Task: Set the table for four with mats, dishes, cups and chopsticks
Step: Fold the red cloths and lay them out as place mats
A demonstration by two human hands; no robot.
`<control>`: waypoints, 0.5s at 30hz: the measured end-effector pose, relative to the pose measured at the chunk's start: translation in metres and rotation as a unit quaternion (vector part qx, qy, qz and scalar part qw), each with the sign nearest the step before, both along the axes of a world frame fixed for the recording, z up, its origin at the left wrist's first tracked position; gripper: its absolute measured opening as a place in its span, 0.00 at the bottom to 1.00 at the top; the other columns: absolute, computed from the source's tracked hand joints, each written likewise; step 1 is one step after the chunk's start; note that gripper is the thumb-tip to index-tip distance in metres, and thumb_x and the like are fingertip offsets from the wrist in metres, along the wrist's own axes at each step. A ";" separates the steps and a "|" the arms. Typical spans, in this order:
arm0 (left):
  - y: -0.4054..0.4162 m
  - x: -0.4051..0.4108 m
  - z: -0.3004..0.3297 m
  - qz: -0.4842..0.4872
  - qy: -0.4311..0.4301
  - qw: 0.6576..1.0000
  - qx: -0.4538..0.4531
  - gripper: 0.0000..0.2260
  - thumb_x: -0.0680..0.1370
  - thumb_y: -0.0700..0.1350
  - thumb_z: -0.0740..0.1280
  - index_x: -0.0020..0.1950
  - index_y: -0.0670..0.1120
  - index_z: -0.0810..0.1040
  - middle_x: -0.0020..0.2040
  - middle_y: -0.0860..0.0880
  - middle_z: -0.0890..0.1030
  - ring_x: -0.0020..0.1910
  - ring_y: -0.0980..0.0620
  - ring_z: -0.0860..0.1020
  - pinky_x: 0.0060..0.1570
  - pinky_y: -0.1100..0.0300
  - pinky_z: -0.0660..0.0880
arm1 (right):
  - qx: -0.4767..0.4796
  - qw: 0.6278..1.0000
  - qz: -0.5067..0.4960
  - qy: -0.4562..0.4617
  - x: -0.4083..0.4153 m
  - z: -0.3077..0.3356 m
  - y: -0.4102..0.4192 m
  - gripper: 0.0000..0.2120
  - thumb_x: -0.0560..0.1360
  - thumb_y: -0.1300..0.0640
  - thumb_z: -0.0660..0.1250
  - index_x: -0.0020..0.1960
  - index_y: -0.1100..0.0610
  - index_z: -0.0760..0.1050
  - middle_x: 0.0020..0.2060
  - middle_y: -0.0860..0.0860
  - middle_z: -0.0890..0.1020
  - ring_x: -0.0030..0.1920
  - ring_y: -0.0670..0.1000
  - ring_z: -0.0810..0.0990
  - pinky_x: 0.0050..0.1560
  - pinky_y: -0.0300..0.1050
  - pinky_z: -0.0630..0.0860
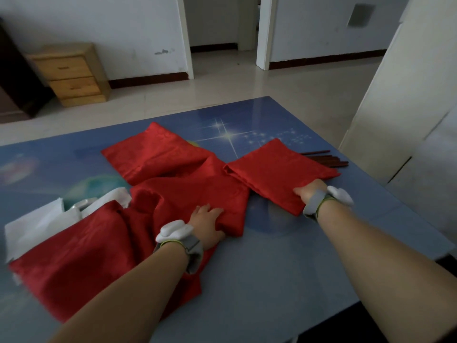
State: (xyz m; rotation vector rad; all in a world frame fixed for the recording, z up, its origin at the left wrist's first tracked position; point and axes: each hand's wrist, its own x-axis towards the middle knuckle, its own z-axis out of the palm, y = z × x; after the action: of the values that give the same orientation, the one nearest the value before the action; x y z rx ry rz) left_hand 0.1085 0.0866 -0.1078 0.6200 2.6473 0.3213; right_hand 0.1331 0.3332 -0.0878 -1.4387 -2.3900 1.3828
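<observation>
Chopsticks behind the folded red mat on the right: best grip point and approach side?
Judging by the view, grip the chopsticks at the bare ends sticking out right of the folded red mat, coming from the table's right edge. Their other ends are hidden under the mat, which the right hand grips at its near corner. They lie flat, so pinch from above with the fingers across the bundle.

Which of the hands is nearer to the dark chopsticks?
Right. The right hand grips the folded red mat whose far edge covers the chopsticks; the left hand is farther, on another mat.
</observation>
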 end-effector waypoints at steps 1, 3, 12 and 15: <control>-0.005 -0.001 0.001 0.006 0.006 0.999 0.031 0.25 0.77 0.48 0.64 0.74 0.50 0.62 0.75 0.44 0.61 0.75 0.46 0.58 0.71 0.59 0.55 | 0.002 1.000 -0.002 -0.006 0.003 0.000 0.000 0.25 0.76 0.61 0.66 0.68 0.71 0.64 0.67 0.64 0.71 0.67 0.62 0.70 0.64 0.52 0.68; -0.010 0.000 0.007 0.026 0.015 0.995 0.096 0.18 0.79 0.46 0.62 0.69 0.46 0.71 0.69 0.46 0.72 0.69 0.48 0.68 0.66 0.63 0.60 | 0.028 1.000 -0.013 -0.007 0.006 -0.002 0.000 0.29 0.75 0.60 0.67 0.71 0.69 0.61 0.69 0.63 0.68 0.68 0.62 0.68 0.67 0.52 0.66; -0.019 0.016 0.055 0.082 -0.006 0.956 0.283 0.17 0.83 0.46 0.53 0.70 0.43 0.69 0.71 0.46 0.70 0.71 0.50 0.66 0.65 0.69 0.56 | 0.238 0.880 0.398 0.104 0.004 0.033 -0.088 0.29 0.72 0.61 0.66 0.71 0.52 0.65 0.66 0.60 0.68 0.65 0.59 0.70 0.66 0.42 0.65; -0.026 0.017 0.072 0.074 0.020 0.937 0.340 0.16 0.82 0.44 0.54 0.67 0.44 0.72 0.67 0.47 0.74 0.69 0.51 0.69 0.61 0.73 0.57 | 0.271 0.845 0.454 0.082 -0.006 0.052 -0.116 0.15 0.75 0.56 0.63 0.60 0.54 0.77 0.61 0.58 0.74 0.62 0.59 0.74 0.60 0.42 0.69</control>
State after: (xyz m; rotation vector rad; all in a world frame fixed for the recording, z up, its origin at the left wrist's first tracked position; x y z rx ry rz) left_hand 0.1260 0.0602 -0.0353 0.6216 2.5915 1.3122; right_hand 0.1272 0.2173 -0.0360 -0.0030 -3.0734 0.6650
